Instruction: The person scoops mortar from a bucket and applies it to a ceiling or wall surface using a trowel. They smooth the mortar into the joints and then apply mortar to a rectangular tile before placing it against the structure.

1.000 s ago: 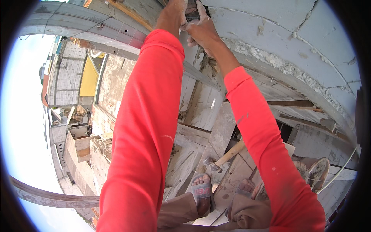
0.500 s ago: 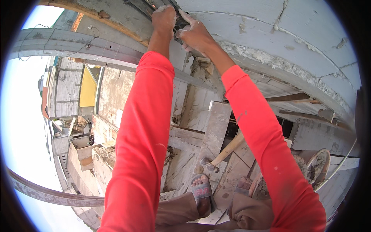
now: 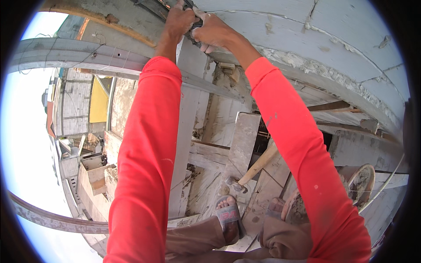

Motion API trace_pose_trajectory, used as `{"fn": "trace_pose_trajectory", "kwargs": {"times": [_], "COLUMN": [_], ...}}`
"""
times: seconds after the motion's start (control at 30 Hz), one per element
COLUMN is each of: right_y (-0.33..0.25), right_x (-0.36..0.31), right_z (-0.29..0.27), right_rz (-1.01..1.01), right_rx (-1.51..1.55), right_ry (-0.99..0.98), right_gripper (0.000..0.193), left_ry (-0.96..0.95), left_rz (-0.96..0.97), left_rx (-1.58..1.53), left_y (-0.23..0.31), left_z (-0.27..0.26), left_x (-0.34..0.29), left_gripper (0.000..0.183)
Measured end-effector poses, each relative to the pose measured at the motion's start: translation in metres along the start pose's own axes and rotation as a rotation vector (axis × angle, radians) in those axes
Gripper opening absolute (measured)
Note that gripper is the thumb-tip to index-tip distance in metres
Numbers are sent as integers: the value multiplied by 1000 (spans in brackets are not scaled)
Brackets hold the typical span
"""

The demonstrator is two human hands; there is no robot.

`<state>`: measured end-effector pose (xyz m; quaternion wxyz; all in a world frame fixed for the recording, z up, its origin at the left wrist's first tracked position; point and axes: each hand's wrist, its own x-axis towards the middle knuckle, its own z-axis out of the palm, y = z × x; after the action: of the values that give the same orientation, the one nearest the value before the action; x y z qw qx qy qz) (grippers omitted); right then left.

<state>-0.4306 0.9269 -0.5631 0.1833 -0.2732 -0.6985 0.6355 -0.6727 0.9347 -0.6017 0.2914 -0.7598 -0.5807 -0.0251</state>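
Both my arms, in red sleeves, reach up to the top of the view, where several dark thin rods (image 3: 150, 9) run beside the pale block wall. My left hand (image 3: 179, 21), dusted with grey, is closed against the rods at the top edge, partly cut off by it. Close on its right, my right hand (image 3: 213, 33) has its fingers curled in, smeared with pale mortar. Something dark shows between the two hands. What either one grips is hidden by the fingers. The block wall (image 3: 280, 30) rises right beside my right hand.
A metal beam (image 3: 79, 55) with thin wires crosses at left. Below are a plank (image 3: 242, 140), a hammer (image 3: 258, 166) with a wooden handle, my sandalled foot (image 3: 228, 215) and mortar-caked buckets (image 3: 363, 184). A drop to lower buildings lies left. A rough mortar ledge (image 3: 307, 65) edges the wall.
Both hands have shifted a little left and the left one slightly up, its fingers now at the frame's edge. My right hand's raised index finger is now bent in closer to the left hand.
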Motion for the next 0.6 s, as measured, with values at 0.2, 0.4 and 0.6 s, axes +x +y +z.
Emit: {"fn": "trace_pose_trajectory", "kwargs": {"times": [0.2, 0.4, 0.6], "right_y": [4, 5, 13], "right_x": [-3, 0, -5], "right_z": [-7, -7, -10], "right_rz": [19, 48, -19], "right_rx": [86, -11, -159], "right_ry": [-90, -72, 63], "right_gripper": [95, 95, 83], "left_ry": [-177, -13, -260], "left_rz": [-675, -613, -786], "left_rx": [-591, -364, -178], "left_y": [19, 48, 69], "left_z": [-34, -73, -96], "left_x": [19, 19, 24], "left_gripper": [34, 39, 39]}}
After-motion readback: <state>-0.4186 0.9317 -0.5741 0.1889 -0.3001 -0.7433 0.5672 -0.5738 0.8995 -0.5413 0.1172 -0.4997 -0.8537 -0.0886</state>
